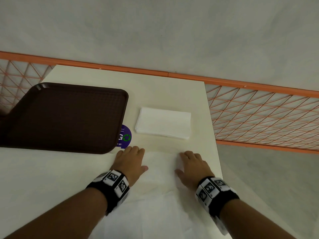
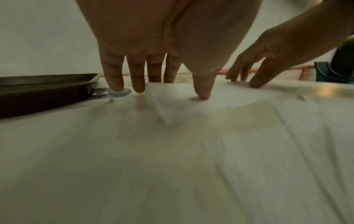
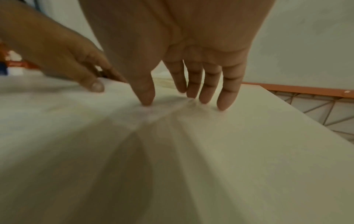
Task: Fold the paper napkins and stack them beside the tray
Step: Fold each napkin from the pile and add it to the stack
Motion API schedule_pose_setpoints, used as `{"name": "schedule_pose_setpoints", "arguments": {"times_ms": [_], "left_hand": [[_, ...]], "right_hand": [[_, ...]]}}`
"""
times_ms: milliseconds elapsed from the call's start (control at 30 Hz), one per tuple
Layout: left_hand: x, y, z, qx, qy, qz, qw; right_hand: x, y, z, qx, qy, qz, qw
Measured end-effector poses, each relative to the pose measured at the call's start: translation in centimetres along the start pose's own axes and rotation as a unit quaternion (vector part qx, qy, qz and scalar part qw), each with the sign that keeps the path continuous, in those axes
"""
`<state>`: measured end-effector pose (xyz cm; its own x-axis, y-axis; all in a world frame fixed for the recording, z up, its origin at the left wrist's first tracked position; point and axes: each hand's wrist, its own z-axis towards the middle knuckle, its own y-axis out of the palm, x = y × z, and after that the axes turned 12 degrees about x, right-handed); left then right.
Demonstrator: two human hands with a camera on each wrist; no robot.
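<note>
An unfolded white paper napkin [image 1: 162, 168] lies flat at the table's near side, and both hands press on it. My left hand [image 1: 138, 158] holds down its left part with straight fingers, thumb on the paper. My right hand [image 1: 184, 163] does the same on the right part. In the left wrist view my left hand [image 2: 170, 75] plants its thumb on the napkin [image 2: 182, 106], one corner of which shows. In the right wrist view the right hand [image 3: 178, 84] spreads its fingertips on the napkin [image 3: 134, 121]. A stack of folded napkins [image 1: 164, 123] sits beside the brown tray [image 1: 65, 118].
The tray [image 2: 44, 91] holds nothing and partly covers a round purple sticker [image 1: 125, 137]. More white paper [image 1: 155, 213] spreads toward the near edge under my wrists. The table's right edge [image 1: 214, 135] is close to my right hand, with an orange mesh fence [image 1: 259, 118] beyond it.
</note>
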<state>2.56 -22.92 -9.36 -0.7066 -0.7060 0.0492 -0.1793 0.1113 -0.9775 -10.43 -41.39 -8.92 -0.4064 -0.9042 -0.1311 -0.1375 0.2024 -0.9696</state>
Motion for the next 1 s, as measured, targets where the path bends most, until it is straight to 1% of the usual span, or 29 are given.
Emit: {"name": "schedule_pose_setpoints", "arguments": {"times_ms": [67,167,267,333,400,433,467,500,533,600,633,700,733,767,833,900,1000], "left_hand": [[0.4,-0.8,1.1,-0.015,-0.024,-0.018,0.999],[1.0,-1.6,1.6,-0.067,-0.044,-0.042,0.996],[0.9,-1.6,1.4,-0.123,-0.083,-0.108,0.983],[0.3,-1.5,1.5,-0.116,-0.110,-0.165,0.973],[-0.7,-1.7,1.6,-0.102,-0.134,-0.231,0.958],[-1.3,-1.8,1.7,-0.097,-0.146,-0.272,0.946],[-1.8,-1.8,1.9,-0.095,-0.161,-0.319,0.929],[-2.3,-1.8,2.1,-0.091,-0.180,-0.376,0.904],[-2.7,-1.8,2.4,-0.085,-0.201,-0.436,0.873],[-3.2,-1.7,3.5,-0.050,-0.244,-0.527,0.813],[-3.3,-1.8,4.1,-0.024,-0.258,-0.552,0.792],[-3.2,-2.2,5.6,0.034,-0.266,-0.582,0.768],[-3.1,-2.4,6.4,0.066,-0.260,-0.582,0.768],[-2.9,-2.7,7.3,0.096,-0.249,-0.567,0.780],[-2.6,-3.2,8.8,0.147,-0.227,-0.510,0.816],[-2.3,-3.5,10.0,0.183,-0.222,-0.447,0.847],[-2.2,-3.6,11.7,0.215,-0.222,-0.392,0.866]], "right_hand": [[-0.6,-0.7,1.0,-0.019,0.016,-0.005,1.000],[-1.1,-1.0,1.6,-0.064,0.057,0.026,0.996],[-1.1,-0.7,1.7,-0.109,0.076,0.061,0.989],[-0.6,-0.9,1.9,-0.117,0.081,0.093,0.985],[0.1,-1.3,2.1,-0.097,0.106,0.171,0.975],[0.6,-1.5,2.3,-0.080,0.131,0.233,0.960],[1.1,-1.7,2.6,-0.063,0.162,0.302,0.937],[1.6,-1.8,2.8,-0.048,0.193,0.367,0.909],[2.1,-1.9,3.2,-0.025,0.221,0.420,0.880],[2.9,-2.1,4.1,0.021,0.264,0.484,0.834],[3.1,-2.3,4.6,0.039,0.275,0.507,0.816],[3.3,-2.7,5.7,0.067,0.283,0.532,0.795],[3.5,-2.9,6.4,0.082,0.284,0.533,0.793],[3.7,-3.0,7.1,0.097,0.286,0.524,0.797],[3.9,-3.4,8.6,0.124,0.285,0.497,0.810],[4.0,-3.8,10.0,0.142,0.281,0.474,0.822],[4.2,-4.3,11.8,0.161,0.275,0.425,0.847]]}}
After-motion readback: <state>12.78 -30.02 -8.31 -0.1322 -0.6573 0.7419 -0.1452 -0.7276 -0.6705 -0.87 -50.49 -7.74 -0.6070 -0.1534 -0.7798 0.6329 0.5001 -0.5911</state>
